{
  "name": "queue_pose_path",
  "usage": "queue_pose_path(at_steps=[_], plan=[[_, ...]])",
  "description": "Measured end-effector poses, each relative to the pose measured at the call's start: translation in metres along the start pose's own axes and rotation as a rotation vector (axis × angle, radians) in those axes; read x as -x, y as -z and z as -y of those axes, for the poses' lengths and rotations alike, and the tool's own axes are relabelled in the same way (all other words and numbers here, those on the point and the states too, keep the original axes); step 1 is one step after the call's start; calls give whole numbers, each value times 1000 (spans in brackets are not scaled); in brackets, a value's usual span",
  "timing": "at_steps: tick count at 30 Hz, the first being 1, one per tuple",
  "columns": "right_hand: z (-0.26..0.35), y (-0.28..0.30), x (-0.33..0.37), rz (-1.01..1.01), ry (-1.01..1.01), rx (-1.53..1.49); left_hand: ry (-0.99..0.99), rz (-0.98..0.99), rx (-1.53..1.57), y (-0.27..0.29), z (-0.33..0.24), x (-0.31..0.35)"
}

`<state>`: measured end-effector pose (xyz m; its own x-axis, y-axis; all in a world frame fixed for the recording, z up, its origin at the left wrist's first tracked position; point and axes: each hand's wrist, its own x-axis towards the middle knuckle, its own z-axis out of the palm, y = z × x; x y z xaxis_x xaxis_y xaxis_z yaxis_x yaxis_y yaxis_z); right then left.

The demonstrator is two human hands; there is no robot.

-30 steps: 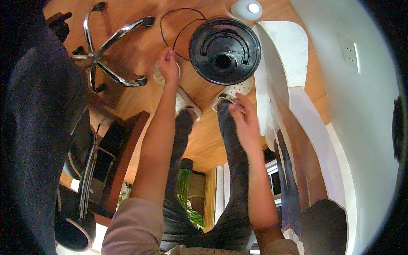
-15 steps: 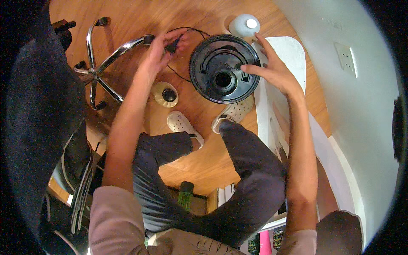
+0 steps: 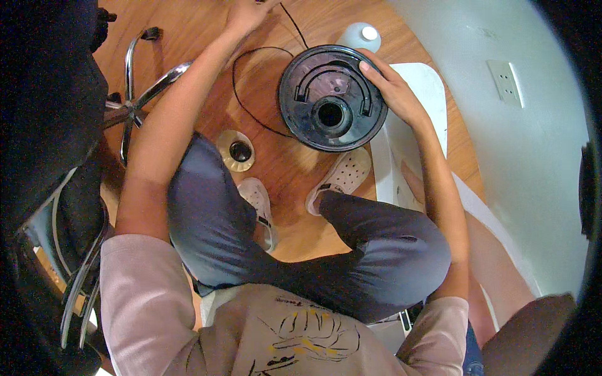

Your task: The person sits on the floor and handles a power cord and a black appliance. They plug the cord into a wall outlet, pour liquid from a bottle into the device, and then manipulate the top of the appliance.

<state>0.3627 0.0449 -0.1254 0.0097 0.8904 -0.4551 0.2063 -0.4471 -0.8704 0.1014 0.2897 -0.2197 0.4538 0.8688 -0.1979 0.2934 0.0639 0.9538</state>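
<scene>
Head: half-curled right hand on lid

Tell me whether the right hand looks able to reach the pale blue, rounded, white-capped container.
Probably yes: the right hand rests on the round, glossy black object, and nothing visible blocks the container just beyond.

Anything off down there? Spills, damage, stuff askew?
No spill or damage stands out. Only mild oddity: the black cord lies in a loose loop on the floor beside the black round device, a possible snag.
</scene>
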Motion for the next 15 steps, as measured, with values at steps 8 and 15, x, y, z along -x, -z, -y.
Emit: queue_pose_path(at_steps=[8, 15], plan=[[-4, 6, 21, -90, 19, -63, 109, -196, -121, 18, 14, -25], [-25, 5, 42, -203, -53, -121, 83, -328, -109, 9, 7, -8]])
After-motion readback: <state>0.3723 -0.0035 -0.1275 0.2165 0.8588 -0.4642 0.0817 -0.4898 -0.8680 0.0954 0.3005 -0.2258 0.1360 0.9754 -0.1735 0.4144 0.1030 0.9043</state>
